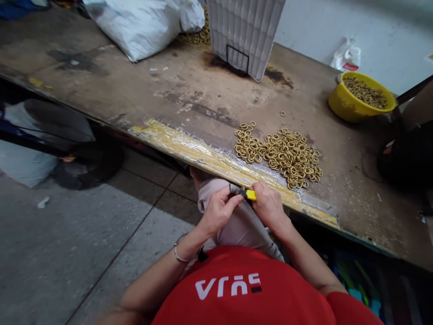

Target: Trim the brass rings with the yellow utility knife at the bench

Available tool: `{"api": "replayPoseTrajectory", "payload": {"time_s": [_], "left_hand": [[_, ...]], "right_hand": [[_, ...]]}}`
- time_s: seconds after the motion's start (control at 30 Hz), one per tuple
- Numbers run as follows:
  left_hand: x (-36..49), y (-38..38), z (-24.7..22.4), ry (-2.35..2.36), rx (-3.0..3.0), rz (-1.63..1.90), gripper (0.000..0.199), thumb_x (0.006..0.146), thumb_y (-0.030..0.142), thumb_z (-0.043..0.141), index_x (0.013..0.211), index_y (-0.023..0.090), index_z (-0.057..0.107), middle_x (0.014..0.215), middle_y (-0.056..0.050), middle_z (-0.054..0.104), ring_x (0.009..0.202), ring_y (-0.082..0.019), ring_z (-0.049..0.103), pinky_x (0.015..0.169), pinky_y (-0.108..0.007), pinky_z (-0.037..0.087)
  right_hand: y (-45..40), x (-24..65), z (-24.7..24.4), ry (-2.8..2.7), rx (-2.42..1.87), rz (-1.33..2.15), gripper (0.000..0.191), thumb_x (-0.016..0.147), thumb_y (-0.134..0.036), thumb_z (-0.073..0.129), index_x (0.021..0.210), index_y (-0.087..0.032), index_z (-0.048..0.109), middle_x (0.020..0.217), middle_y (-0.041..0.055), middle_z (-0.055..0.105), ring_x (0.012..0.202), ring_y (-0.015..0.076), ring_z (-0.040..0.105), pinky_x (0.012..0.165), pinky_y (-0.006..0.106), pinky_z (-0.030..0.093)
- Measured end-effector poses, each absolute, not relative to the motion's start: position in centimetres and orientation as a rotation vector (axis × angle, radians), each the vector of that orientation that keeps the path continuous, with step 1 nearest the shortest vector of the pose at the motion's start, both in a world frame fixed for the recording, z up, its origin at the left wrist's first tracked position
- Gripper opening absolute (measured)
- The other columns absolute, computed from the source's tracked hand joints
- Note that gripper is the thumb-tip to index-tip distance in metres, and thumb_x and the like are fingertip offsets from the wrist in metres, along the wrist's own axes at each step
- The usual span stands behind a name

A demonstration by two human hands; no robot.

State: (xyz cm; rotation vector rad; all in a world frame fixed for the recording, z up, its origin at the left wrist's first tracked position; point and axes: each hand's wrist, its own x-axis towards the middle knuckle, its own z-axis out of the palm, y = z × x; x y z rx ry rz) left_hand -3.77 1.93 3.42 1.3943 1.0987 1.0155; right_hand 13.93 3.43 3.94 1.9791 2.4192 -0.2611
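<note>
1. Yellow-and-black tool (251,194) is between the two hands, just off the near edge of the table (189,85) and above the person's lap.
2. My guess at the step in hand: small, close work with this tool, with both hands near each other.
3. The left hand (218,210) is nearly closed. Its thumb and fingers pinch a small grey piece (234,189) by the black end of the tool. I can't tell if that piece is part of the tool.
4. The right hand (269,205) is curled closed around the yellow end. Its fingers hide some of it.
5. I think the next move calls for a firm right hand and a steady left pinch. If the black end is sharp, the left thumb should keep clear of it. The tip is too small to see well.
6. On the table, past the hands, lies a heap of gold rings (292,155). One loose ring (283,113) lies apart. More rings fill a yellow bowl (353,110) at the right. Neither hand touches these.
</note>
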Motion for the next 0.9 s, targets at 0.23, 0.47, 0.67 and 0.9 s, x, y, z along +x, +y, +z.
{"api": "replayPoseTrajectory", "payload": {"time_s": [0.23, 0.47, 0.67, 0.9], "left_hand": [[-4.5, 0.7, 3.3, 0.979, 1.726, 0.879, 0.021, 0.094, 0.03, 0.057, 0.077, 0.017, 0.059, 0.076, -0.004, 0.064, 0.072, -0.017, 0.058, 0.069, -0.028, 0.044], [-2.6, 0.7, 1.1, 1.07, 1.856, 0.618, 0.023, 0.089, 0.035, 0.071, 0.085, 0.019, 0.056, 0.076, -0.002, 0.071, 0.067, -0.019, 0.064, 0.062, -0.027, 0.044], [-2.8, 1.5, 0.6, 1.237, 1.58, 0.91, 0.011, 0.093, 0.028, 0.064, 0.089, 0.018, 0.06, 0.092, -0.007, 0.078, 0.078, -0.02, 0.072, 0.072, -0.028, 0.054], [-2.7, 2.4, 0.2, 1.171, 1.341, 1.121, 0.016, 0.088, 0.025, 0.067, 0.102, 0.017, 0.068, 0.093, -0.005, 0.078, 0.08, -0.018, 0.071, 0.076, -0.028, 0.057]], "right_hand": [[9.7, 16.2, 3.0, 2.242, 2.195, -0.063, 0.022, 0.099, -0.019, 0.048, 0.11, -0.016, 0.067, 0.11, 0.0122, 0.069, 0.091, 0.0219, 0.065, 0.071, 0.029, 0.04], [13.2, 15.2, 2.6, 2.31, 2.188, -0.106, 0.02, 0.097, -0.022, 0.052, 0.105, -0.018, 0.07, 0.109, 0.0109, 0.065, 0.086, 0.0202, 0.062, 0.069, 0.028, 0.038], [10.7, 16.5, 3.4, 2.465, 2.395, -1.316, 0.026, 0.09, -0.038, 0.059, 0.072, -0.019, 0.06, 0.06, -0.0024, 0.052, 0.055, 0.0122, 0.046, 0.056, 0.025, 0.035], [5.8, 15.1, 4.0, 1.301, 1.91, -3.049, 0.044, 0.065, -0.051, 0.083, 0.07, -0.019, 0.053, 0.054, -0.0086, 0.048, 0.038, 0.0035, 0.033, 0.036, 0.018, 0.024]]}}
